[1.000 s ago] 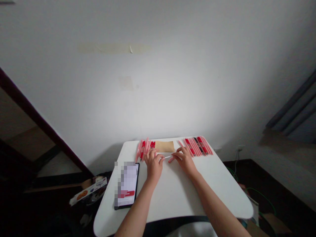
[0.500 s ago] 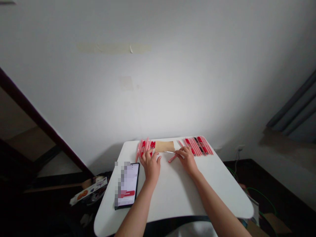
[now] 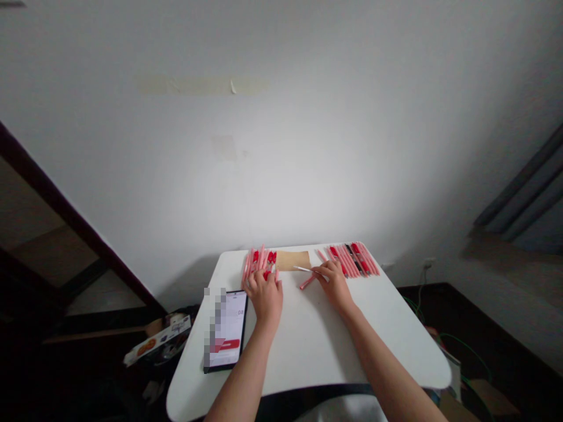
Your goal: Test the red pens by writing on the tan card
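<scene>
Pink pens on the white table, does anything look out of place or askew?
One pink pen tube lies slanted and alone by the right hand, which pinches a thin white refill. The right pen row lies neatly parallel.

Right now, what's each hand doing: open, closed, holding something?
Left hand: fingers curled on the left pile of pens; grip cannot be told.
Right hand: closed, pinching a thin white stick.

Left hand (image 3: 264,296) resting on pink pens (image 3: 258,262) at frame centre, right hand (image 3: 335,283) pinching thin refill (image 3: 303,269), loose pink barrel (image 3: 307,282) lying beside it on white table (image 3: 308,346)
</scene>
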`<act>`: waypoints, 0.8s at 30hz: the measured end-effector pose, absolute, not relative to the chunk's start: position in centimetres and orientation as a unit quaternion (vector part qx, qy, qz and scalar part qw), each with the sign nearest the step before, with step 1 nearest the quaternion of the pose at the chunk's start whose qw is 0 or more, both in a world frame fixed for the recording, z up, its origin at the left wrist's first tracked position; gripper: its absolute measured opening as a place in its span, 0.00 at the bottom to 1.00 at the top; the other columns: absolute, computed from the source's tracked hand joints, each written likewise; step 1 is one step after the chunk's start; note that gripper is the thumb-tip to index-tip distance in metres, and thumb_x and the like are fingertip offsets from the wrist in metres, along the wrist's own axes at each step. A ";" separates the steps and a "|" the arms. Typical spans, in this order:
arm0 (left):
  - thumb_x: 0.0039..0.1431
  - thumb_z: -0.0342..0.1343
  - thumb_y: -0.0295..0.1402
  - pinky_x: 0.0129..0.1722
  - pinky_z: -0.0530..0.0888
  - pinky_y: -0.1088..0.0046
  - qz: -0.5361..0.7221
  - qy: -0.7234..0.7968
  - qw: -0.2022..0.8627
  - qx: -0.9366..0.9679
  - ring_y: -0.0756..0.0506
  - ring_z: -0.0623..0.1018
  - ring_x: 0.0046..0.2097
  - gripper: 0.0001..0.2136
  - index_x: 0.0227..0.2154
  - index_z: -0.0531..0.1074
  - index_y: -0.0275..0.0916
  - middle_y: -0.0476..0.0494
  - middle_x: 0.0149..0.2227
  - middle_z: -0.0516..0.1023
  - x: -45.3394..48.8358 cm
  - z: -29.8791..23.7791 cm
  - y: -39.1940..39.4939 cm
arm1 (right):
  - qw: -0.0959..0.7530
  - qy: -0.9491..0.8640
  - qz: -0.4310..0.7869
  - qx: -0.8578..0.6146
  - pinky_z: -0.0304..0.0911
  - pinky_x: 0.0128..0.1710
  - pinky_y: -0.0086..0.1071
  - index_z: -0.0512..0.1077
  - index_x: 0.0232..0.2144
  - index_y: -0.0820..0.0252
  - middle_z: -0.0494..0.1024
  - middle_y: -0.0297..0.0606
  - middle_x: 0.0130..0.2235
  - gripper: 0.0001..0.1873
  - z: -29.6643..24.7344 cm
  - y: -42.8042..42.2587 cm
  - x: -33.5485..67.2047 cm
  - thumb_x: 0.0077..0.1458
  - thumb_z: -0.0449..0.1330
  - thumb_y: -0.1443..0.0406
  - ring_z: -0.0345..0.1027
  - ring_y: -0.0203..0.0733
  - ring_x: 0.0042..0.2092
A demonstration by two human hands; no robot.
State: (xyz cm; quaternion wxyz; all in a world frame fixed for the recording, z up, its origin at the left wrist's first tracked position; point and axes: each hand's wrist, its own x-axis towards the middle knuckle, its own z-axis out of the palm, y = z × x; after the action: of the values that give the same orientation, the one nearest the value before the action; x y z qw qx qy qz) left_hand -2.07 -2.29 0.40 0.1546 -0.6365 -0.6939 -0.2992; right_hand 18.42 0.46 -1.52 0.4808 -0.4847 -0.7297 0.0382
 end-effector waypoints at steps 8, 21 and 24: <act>0.56 0.53 0.33 0.57 0.58 0.45 -0.310 -0.696 0.153 -0.630 0.36 0.65 0.53 0.07 0.32 0.76 0.40 0.38 0.44 0.72 -2.1 0.3 -2.1 | 0.483 -0.729 0.044 -0.483 0.62 0.41 0.41 0.78 0.38 0.52 0.73 0.42 0.33 0.12 -1.8 0.6 18.5 0.61 0.54 0.60 0.61 0.47 0.41; 0.55 0.56 0.31 0.56 0.62 0.51 -0.379 -0.649 0.088 -0.654 0.37 0.68 0.52 0.06 0.34 0.76 0.42 0.40 0.46 0.73 -2.0 0.8 -2.0 | 0.482 -0.725 0.028 -0.491 0.62 0.41 0.41 0.79 0.37 0.53 0.73 0.42 0.33 0.12 -1.5 0.5 18.4 0.61 0.55 0.60 0.60 0.46 0.41; 0.55 0.56 0.30 0.56 0.63 0.52 -0.391 -0.640 0.084 -0.656 0.38 0.68 0.51 0.06 0.34 0.76 0.41 0.40 0.46 0.73 -2.0 0.5 -1.9 | 0.475 -0.726 0.025 -0.496 0.61 0.42 0.41 0.79 0.36 0.53 0.72 0.42 0.34 0.12 -1.6 0.5 18.5 0.61 0.55 0.61 0.60 0.47 0.41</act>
State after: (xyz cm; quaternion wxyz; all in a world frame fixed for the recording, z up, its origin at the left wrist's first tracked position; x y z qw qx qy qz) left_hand -2.05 -1.85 0.53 0.0838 -0.6558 -0.6401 -0.3913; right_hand 18.46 0.54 -1.64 0.4753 -0.4965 -0.7260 0.0249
